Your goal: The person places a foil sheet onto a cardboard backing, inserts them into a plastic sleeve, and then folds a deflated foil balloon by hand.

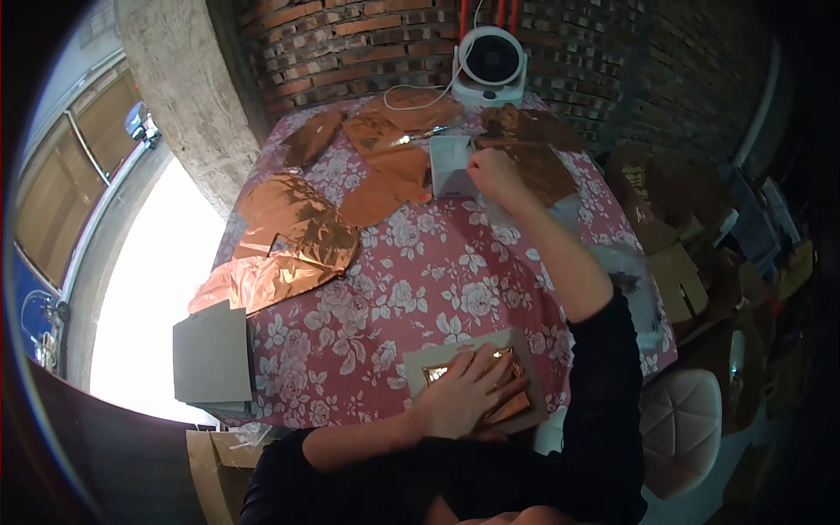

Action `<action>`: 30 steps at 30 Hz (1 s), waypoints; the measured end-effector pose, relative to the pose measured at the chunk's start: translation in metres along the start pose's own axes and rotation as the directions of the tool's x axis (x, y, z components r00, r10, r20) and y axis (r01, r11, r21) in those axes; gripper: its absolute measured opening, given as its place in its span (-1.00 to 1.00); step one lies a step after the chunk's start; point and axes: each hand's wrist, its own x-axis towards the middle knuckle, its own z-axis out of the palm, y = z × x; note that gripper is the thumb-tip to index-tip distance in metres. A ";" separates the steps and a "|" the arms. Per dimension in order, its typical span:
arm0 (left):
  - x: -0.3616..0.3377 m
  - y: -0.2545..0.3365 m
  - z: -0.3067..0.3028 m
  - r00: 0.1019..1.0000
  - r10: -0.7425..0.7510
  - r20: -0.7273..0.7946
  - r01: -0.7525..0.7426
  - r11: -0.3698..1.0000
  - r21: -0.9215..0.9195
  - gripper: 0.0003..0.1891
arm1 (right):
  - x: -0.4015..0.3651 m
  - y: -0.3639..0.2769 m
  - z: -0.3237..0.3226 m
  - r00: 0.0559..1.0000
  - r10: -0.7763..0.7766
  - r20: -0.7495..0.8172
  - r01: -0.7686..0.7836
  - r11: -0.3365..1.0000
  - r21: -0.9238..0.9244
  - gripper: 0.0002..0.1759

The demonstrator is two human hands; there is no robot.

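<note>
My left hand (464, 395) lies flat with its fingers spread over a folded gold foil piece (507, 404). That foil rests on a grey card (422, 360) at the near edge of the table, and the hand covers much of both. Farther off, my right hand (497, 178) is at the right edge of a small white open box (452, 153). Its fingers are curled closed, and whatever they hold is hidden from view.
Shiny copper-coloured foil pieces (297, 232) lie across the flowered tablecloth (385, 297). A stack of grey cards (210, 357) is at the left edge. A white fan (490, 66) with a cable stands at the back. Cardboard (678, 284) and a chair (682, 429) are at right.
</note>
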 end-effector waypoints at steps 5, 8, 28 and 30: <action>0.001 -0.006 0.007 0.999 0.016 -0.031 -0.017 0.999 -0.049 -0.10 | 0.048 -0.006 0.035 0.999 0.021 0.039 -0.008 0.956 -0.293 -0.79; 0.001 -0.007 0.009 1.000 0.013 0.021 -0.013 1.000 -0.020 -0.10 | 0.056 -0.016 0.035 0.988 0.097 0.124 -0.044 0.927 -0.373 -0.75; -0.002 -0.002 0.011 1.000 -0.026 0.015 0.024 0.994 0.104 -0.08 | 0.066 -0.015 0.033 0.985 0.129 -0.117 -0.142 0.983 -0.115 -0.79; -0.001 -0.001 0.007 0.998 -0.051 0.044 0.047 0.994 0.099 -0.07 | 0.062 -0.019 0.023 0.939 0.090 -0.333 -0.100 0.995 -0.012 -0.80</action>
